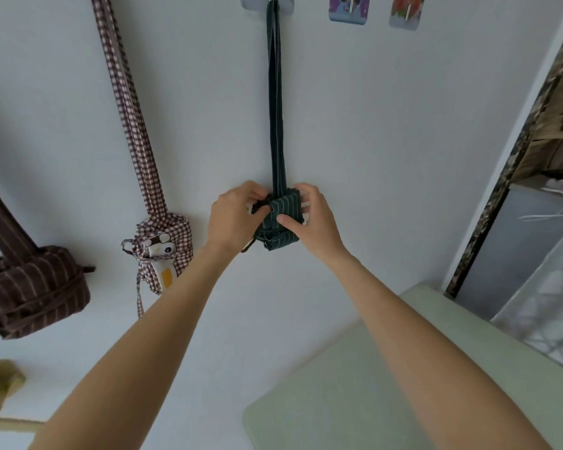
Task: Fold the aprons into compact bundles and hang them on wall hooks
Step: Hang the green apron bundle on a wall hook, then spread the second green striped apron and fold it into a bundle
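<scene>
Against the white wall (pixel 371 131), below the leftmost of three decorated hooks (pixel 267 2), the dark green striped apron bundle (pixel 278 222) hangs by its long neck strap (pixel 275 102), and both hands are on it. The left hand (pixel 233 216) pinches the bundle's left side with curled fingers, seemingly working a tie end there, though what exactly it holds is hidden. The right hand (pixel 309 216) wraps the right side, thumb pressed across the striped front. Two other bundles already hang to the left: a checked apron bundle (pixel 163 245) with a cartoon patch, and a brown striped apron bundle (pixel 33 287) further out; two more hooks to the right stand bare. A pale green bench (pixel 354 384) lies beneath the right arm, its far edge close to the wall. The step in hand looks like the final tidying of this bundle: it would go best by keeping the thumb firm on the fold while the other hand tucks loose ends in, and by not tugging down hard, since the adhesive hook may not take much pull.
</scene>
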Available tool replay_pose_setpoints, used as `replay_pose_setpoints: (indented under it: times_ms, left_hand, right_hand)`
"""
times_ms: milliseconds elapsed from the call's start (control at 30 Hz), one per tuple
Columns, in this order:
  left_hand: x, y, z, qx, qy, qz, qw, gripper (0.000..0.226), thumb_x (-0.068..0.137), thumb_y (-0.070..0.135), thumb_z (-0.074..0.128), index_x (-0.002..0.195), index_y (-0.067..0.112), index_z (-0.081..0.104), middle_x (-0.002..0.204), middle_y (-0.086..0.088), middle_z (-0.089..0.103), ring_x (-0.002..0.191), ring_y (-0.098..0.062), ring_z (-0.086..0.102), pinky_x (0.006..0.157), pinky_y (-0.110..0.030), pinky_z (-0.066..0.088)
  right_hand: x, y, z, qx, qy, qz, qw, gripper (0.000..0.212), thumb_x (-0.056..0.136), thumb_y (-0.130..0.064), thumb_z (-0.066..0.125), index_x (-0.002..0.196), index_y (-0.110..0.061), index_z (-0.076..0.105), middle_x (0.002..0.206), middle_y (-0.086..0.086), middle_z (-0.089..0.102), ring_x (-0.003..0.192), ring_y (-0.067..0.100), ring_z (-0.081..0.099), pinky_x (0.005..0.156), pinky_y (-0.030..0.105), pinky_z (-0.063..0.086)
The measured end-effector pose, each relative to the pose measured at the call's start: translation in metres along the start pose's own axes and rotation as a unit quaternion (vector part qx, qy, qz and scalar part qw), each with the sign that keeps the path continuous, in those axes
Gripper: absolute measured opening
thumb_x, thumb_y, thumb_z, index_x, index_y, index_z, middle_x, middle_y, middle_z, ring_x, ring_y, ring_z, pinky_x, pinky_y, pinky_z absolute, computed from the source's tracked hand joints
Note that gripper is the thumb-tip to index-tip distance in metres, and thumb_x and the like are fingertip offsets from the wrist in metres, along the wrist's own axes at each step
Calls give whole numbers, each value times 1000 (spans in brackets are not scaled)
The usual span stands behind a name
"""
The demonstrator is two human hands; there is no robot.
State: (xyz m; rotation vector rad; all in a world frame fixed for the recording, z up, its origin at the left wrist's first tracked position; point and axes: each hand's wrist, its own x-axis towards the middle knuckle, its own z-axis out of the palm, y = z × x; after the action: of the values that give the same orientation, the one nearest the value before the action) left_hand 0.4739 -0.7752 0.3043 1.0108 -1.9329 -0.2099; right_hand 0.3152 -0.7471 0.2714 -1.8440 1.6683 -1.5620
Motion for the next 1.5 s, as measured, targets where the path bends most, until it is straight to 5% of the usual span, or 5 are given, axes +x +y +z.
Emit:
replay_pose_setpoints:
  times_ms: [233, 433, 900, 1200, 1500]
  left_hand:
    - [-41, 30, 0, -13, 89, 69, 994, 18, 92, 26, 54, 107, 20, 61, 101, 9, 66, 94, -11, 56, 75, -23, 44]
    - [-129, 99, 19, -47, 4, 109, 993, 29, 94, 40, 38, 103, 25, 61, 83, 14, 68, 80, -3, 59, 64, -23, 45]
    - [-451, 242, 177, -47, -526, -30, 849, 22, 90, 32, 56, 111, 32, 62, 104, 14, 67, 99, -5, 62, 91, -27, 45]
    - [-546, 380, 254, -196, -625, 21, 755, 48, 79, 44, 69, 123, 33, 53, 118, 15, 59, 102, -4, 57, 91, -29, 47]
    - [-626, 542, 332, -249, -718, 97, 642, 91, 74, 46, 74, 146, 23, 23, 145, -2, 35, 127, -17, 40, 104, -31, 37]
  right_hand:
    - [-50, -14, -42, -152, 107, -112, 976, 34, 88, -26, 62, 119, -15, 56, 116, -2, 60, 107, 20, 54, 94, 35, 41]
    - [-154, -16, -114, -296, 95, -199, 929, 7, 87, -19, 58, 89, -16, 64, 74, -7, 66, 67, 14, 62, 61, 28, 49]
    - [-564, 68, -306, -308, -214, 309, 874, 26, 93, -23, 47, 114, -22, 63, 115, -4, 65, 110, 20, 54, 88, 36, 46]
    - [-720, 63, -429, -389, -15, 416, 822, 20, 82, -14, 67, 102, -16, 68, 121, 7, 60, 122, 30, 43, 102, 43, 36]
    - [-804, 97, -571, -189, 138, 600, 765, 87, 80, -22, 73, 148, -27, 19, 156, 9, 6, 142, 28, 13, 113, 46, 21]
